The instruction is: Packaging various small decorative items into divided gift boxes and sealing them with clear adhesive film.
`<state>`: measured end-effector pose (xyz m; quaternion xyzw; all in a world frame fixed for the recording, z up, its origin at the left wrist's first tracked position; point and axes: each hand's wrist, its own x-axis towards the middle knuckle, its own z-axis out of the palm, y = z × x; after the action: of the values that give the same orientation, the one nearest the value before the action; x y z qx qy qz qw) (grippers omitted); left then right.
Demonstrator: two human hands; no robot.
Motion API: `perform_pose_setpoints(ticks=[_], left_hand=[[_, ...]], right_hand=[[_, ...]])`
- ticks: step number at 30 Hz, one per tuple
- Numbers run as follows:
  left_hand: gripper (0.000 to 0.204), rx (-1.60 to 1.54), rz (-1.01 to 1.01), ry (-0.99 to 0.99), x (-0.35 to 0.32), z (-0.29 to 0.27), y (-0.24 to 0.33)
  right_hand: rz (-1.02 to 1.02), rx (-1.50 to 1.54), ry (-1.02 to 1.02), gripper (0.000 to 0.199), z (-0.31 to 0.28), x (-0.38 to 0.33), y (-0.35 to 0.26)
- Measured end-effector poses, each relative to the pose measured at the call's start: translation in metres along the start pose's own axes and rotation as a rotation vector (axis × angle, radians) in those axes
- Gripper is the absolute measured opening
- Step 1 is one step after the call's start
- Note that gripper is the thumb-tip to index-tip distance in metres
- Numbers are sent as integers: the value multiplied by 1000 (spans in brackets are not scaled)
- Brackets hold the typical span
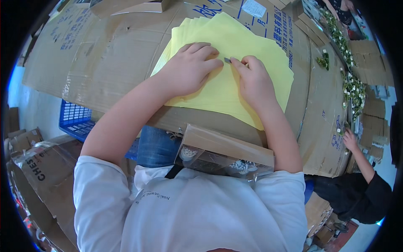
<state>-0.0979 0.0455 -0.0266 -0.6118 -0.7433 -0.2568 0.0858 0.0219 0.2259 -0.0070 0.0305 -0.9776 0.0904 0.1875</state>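
Note:
Fanned sheets of yellow paper (260, 54) lie in a stack on flattened cardboard in front of me. My left hand (191, 69) rests on the top sheet, its fingers slightly bent and the thumb stretched toward the right hand. Nothing shows in its grip. Between the thumb and fingers of my right hand (255, 80) is a small grey blade-like piece (227, 60). Its tip points left, just above or touching the paper; I cannot tell which. Only a short end of it sticks out of the pinch.
Flattened cardboard (113, 63) covers the table. An open carton (228, 145) with small items sits against my lap. Left below the table edge is a blue plastic basket (75, 119). Green-and-white artificial sprigs (352, 90) line the right side, where another person's hand (350, 140) reaches in.

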Motion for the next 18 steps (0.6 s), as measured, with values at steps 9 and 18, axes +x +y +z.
perform_pose_setpoints(ticks=[9, 18], left_hand=[[61, 391, -381, 21, 18, -11, -6], [44, -679, -305, 37, 3, -71, 46]], right_hand=[[-14, 31, -40, 28, -2, 1, -2], [-257, 142, 457, 53, -39, 5, -14]])
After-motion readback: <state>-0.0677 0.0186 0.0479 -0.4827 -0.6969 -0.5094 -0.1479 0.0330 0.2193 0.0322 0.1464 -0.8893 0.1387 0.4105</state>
